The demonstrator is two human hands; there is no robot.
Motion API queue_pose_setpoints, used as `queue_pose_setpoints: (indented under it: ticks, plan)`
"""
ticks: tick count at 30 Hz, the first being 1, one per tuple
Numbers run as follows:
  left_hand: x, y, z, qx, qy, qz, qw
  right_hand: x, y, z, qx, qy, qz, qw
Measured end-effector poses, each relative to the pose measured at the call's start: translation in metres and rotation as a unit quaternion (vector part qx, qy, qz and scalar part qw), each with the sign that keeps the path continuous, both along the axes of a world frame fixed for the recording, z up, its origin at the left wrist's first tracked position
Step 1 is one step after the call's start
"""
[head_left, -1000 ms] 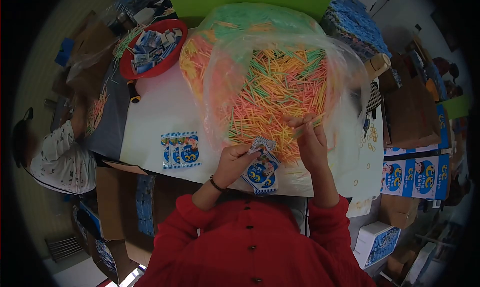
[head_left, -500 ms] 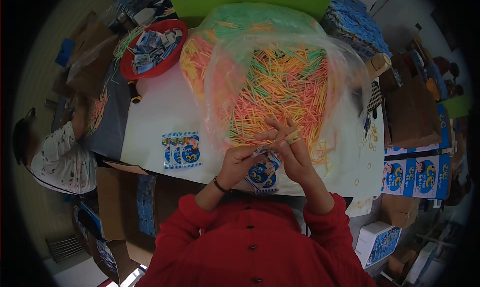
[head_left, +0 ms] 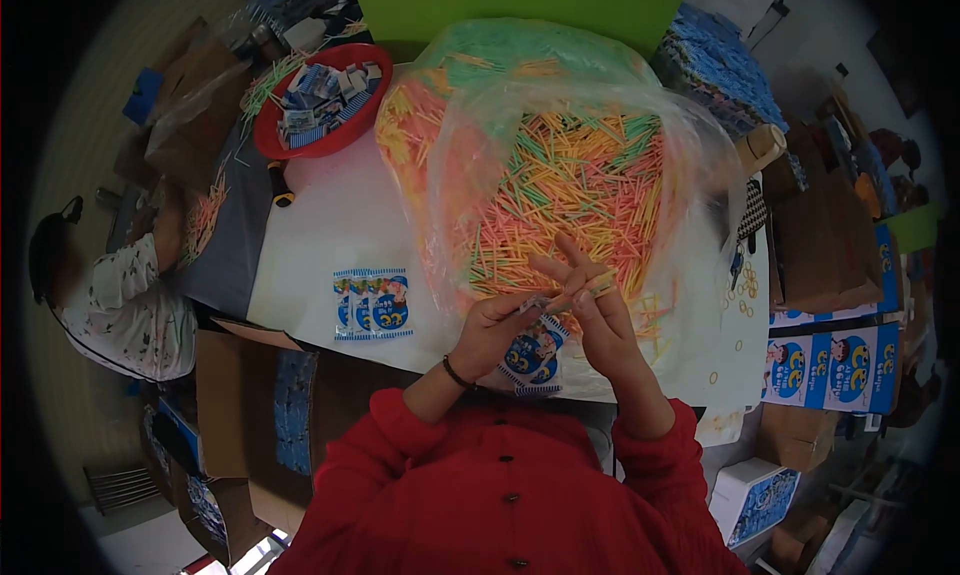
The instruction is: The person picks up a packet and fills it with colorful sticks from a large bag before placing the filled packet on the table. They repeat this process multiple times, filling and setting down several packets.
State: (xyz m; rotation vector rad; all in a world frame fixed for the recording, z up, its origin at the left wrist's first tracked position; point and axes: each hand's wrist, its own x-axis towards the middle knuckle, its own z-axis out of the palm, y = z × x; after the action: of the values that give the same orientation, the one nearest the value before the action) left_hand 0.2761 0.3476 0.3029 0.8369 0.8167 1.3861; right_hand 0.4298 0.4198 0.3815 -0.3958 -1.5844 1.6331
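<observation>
Left hand (head_left: 492, 337) grips a blue packet (head_left: 537, 360) by its upper end, over the near edge of the white table (head_left: 308, 230). Right hand (head_left: 598, 320) is close against the packet's top, thumb and fingers pinching what look like pale sticks (head_left: 600, 283), count unclear. Open plastic bag (head_left: 437, 190) of coloured sticks (head_left: 580, 195) spreads toward the far edge; overlapping packets (head_left: 372, 305) lie by the near edge, left of the hands.

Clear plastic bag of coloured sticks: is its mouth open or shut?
Open: the clear plastic bag has its edges spread apart, with coloured sticks exposed between them.
</observation>
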Motion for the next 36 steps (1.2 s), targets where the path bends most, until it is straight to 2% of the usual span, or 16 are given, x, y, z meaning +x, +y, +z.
queue_pose_setpoints:
  ticks: [2, 3, 5, 6, 7, 8, 11, 12, 14, 21, 23, 25, 29, 31, 34, 36]
  plan:
    - [0.000, 0.000, 0.002, 0.014, 0.016, -0.001, 1.000, 0.003, 0.000, 0.005, 0.205, -0.224, -0.048, 0.952]
    - [0.000, -0.002, 0.005, -0.004, 0.005, -0.012, 1.000, 0.002, 0.000, 0.005, 0.204, -0.225, -0.050, 0.952]
    - [0.002, -0.003, 0.006, -0.022, -0.006, -0.025, 0.999, 0.000, 0.000, 0.005, 0.291, -0.311, -0.085, 0.901]
    - [0.002, -0.003, 0.006, -0.021, -0.009, -0.015, 1.000, 0.001, 0.000, 0.001, 0.292, -0.311, -0.086, 0.900]
    - [0.002, -0.002, 0.006, -0.020, -0.012, -0.004, 1.000, 0.002, 0.001, -0.006, 0.175, -0.168, -0.052, 0.969]
    - [0.001, -0.002, 0.004, -0.019, -0.011, -0.003, 1.000, 0.002, 0.003, -0.010, 0.051, -0.019, -0.015, 0.998]
    - [-0.001, -0.002, -0.003, -0.020, -0.024, -0.007, 0.999, 0.006, 0.007, -0.008, 0.088, 0.016, -0.018, 0.996]
    - [-0.001, -0.002, -0.003, -0.015, -0.030, -0.016, 0.999, 0.007, 0.006, -0.007, 0.088, 0.016, -0.018, 0.996]
    - [-0.001, -0.002, -0.002, -0.010, -0.037, -0.027, 0.999, 0.011, 0.005, -0.007, 0.146, -0.068, -0.012, 0.987]
    - [0.001, -0.005, -0.005, -0.009, 0.037, -0.008, 0.999, 0.009, 0.006, -0.007, 0.201, -0.122, 0.009, 0.972]
    - [0.002, -0.006, -0.004, -0.014, 0.043, -0.009, 0.999, 0.005, 0.003, -0.010, 0.243, -0.238, -0.053, 0.939]
    - [0.003, -0.003, -0.004, -0.038, -0.039, -0.020, 0.998, 0.005, 0.003, -0.008, 0.266, -0.269, -0.049, 0.925]
    - [0.003, -0.001, -0.014, -0.004, -0.088, -0.011, 0.996, 0.010, 0.003, 0.000, 0.299, -0.345, -0.026, 0.889]
    - [0.001, 0.002, -0.019, -0.011, -0.183, -0.044, 0.982, 0.013, 0.005, 0.003, 0.294, -0.340, -0.034, 0.892]
    - [0.000, 0.004, -0.009, -0.058, -0.228, -0.062, 0.970, 0.022, 0.008, 0.013, 0.276, -0.313, -0.058, 0.907]
    - [0.003, 0.006, 0.006, -0.026, -0.229, -0.038, 0.972, 0.035, 0.013, 0.014, 0.258, -0.295, -0.078, 0.917]
